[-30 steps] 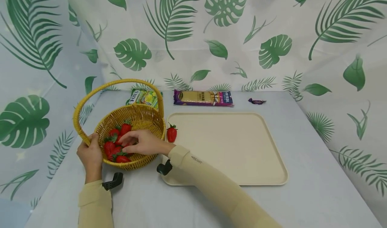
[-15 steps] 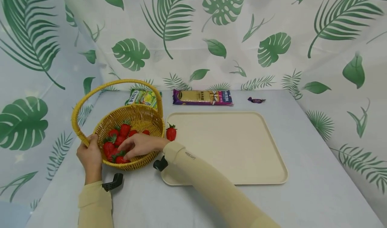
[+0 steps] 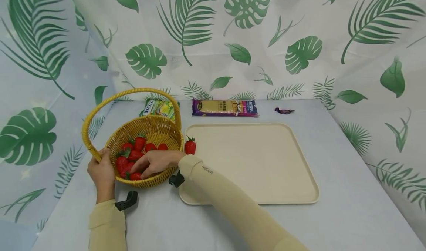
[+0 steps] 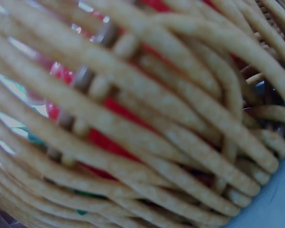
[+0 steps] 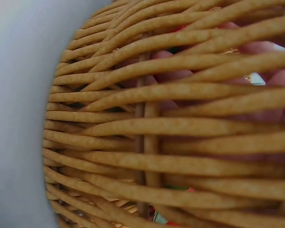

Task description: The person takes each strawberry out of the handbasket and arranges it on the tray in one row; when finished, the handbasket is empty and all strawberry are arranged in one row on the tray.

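A yellow wicker basket (image 3: 156,127) with a tall arched handle stands on the left of the table, several red strawberries (image 3: 140,143) inside. My left hand (image 3: 102,171) grips its left rim at the foot of the handle. Reaching over the front right rim, my right hand (image 3: 155,163) has its thumb and fingers round a strawberry (image 3: 135,176) near the front wall. Both wrist views are filled by the basket's weave (image 4: 147,104); in the right one, parts of the fingers (image 5: 173,73) show through the gaps.
A cream tray (image 3: 249,162) lies right of the basket, with one strawberry (image 3: 190,146) at its left edge. Along the back are a green FOX'S candy bag (image 3: 161,107), a long purple-and-gold packet (image 3: 224,107) and a small wrapped candy (image 3: 284,111). Leaf-printed cloth walls surround the table.
My right hand has moved slightly down and closed in on the front strawberry, whose leaves its fingers now cover. More strawberries show behind it. My left hand keeps its hold on the basket.
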A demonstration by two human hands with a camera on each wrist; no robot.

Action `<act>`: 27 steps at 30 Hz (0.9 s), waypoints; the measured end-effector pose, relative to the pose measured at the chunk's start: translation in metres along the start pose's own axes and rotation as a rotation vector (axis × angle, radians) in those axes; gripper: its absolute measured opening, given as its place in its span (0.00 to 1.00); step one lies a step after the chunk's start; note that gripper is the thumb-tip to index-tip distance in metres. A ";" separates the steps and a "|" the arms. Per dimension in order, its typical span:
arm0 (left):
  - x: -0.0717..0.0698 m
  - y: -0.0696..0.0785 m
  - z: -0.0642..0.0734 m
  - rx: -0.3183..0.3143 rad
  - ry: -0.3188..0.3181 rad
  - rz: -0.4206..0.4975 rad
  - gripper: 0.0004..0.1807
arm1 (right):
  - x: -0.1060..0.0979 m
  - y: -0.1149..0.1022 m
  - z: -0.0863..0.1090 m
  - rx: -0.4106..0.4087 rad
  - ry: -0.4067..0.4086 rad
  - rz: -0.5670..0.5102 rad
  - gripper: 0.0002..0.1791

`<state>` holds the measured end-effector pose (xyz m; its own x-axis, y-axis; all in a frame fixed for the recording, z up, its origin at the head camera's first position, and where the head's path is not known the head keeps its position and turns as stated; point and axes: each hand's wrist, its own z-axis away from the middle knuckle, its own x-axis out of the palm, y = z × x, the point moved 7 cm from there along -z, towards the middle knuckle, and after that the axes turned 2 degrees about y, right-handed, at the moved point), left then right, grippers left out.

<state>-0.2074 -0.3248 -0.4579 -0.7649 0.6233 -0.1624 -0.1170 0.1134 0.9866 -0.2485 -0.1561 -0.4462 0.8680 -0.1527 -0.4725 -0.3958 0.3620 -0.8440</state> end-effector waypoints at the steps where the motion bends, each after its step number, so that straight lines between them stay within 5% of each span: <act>1: 0.000 0.000 0.000 0.000 0.001 0.003 0.11 | 0.001 0.000 -0.001 -0.003 -0.010 -0.007 0.21; 11: 0.001 0.001 0.000 0.007 0.000 0.013 0.13 | 0.004 0.003 -0.004 -0.015 -0.018 -0.078 0.12; 19: 0.001 0.000 -0.001 -0.001 -0.004 0.011 0.12 | 0.002 -0.003 0.000 -0.035 0.022 0.053 0.16; 27: 0.000 -0.001 0.001 0.003 -0.004 -0.003 0.11 | -0.011 -0.013 0.017 -0.144 0.210 0.056 0.18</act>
<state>-0.2069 -0.3238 -0.4590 -0.7620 0.6261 -0.1652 -0.1170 0.1179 0.9861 -0.2478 -0.1438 -0.4255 0.7683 -0.3289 -0.5492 -0.4933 0.2426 -0.8354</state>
